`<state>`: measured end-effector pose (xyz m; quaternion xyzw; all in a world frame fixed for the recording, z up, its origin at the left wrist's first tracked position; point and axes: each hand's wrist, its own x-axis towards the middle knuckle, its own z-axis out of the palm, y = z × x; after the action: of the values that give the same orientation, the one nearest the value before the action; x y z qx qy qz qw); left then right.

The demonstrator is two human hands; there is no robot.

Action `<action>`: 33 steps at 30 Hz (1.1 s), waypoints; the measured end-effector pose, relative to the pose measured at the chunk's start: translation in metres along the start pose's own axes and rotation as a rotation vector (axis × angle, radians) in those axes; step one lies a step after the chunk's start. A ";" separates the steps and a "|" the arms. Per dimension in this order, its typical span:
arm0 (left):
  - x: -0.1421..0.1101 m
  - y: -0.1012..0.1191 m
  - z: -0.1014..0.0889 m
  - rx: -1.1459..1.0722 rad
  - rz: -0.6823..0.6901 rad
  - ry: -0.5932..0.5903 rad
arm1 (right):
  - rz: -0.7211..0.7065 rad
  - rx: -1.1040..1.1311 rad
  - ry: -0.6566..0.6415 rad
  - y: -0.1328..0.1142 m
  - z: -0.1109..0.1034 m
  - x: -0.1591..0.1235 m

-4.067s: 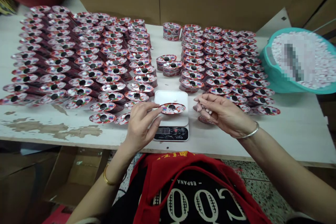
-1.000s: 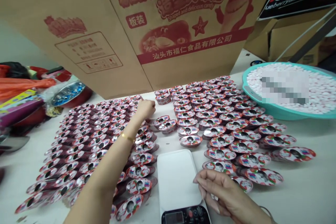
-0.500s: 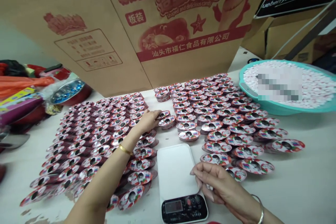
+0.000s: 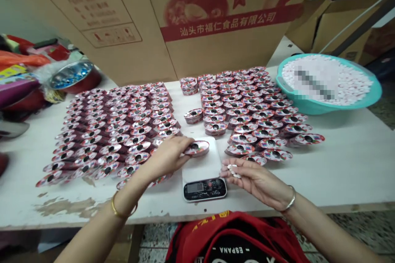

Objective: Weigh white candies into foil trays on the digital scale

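Left hand [image 4: 169, 155] pinches the pack [image 4: 199, 146] by one end over the scale [image 4: 202, 168], probably so it sits level; right hand [image 4: 259, 181], just right of the scale, curls round white pieces [image 4: 233, 169], guess so none drop.

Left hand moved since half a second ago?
Yes, toward the person: the left hand, beyond the scale before, is now by its left edge, holding a pack.

On the table [image 4: 348, 156], a scale [image 4: 204, 170] lies near the front edge between the left packs [image 4: 139, 148] and the right packs [image 4: 242, 120], a carton [image 4: 173, 58] standing behind both, a bowl [image 4: 90, 83] back left, a tub [image 4: 328, 107] by the right edge.
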<state>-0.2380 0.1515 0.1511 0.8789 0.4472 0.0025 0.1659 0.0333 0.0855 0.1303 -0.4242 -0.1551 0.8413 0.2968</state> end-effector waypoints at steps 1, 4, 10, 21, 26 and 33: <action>-0.006 0.007 0.013 -0.002 0.000 -0.004 | -0.006 -0.062 -0.001 -0.001 0.001 -0.001; -0.018 0.015 0.041 0.009 -0.019 0.029 | -0.067 -0.259 -0.012 -0.008 0.005 -0.002; -0.043 0.014 0.042 -0.041 -0.082 0.289 | -0.223 -0.761 -0.081 -0.031 0.031 0.015; -0.116 0.011 0.068 -0.194 -0.271 0.452 | -0.490 -1.785 -0.056 -0.031 0.083 0.062; -0.120 0.016 0.081 -0.259 -0.280 0.482 | -0.431 -1.907 -0.075 -0.027 0.083 0.065; -0.113 0.021 0.079 -0.298 -0.266 0.480 | -0.428 -1.954 -0.076 -0.025 0.086 0.064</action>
<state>-0.2776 0.0283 0.0986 0.7530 0.5793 0.2539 0.1816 -0.0563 0.1446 0.1548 -0.4181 -0.8609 0.2869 -0.0421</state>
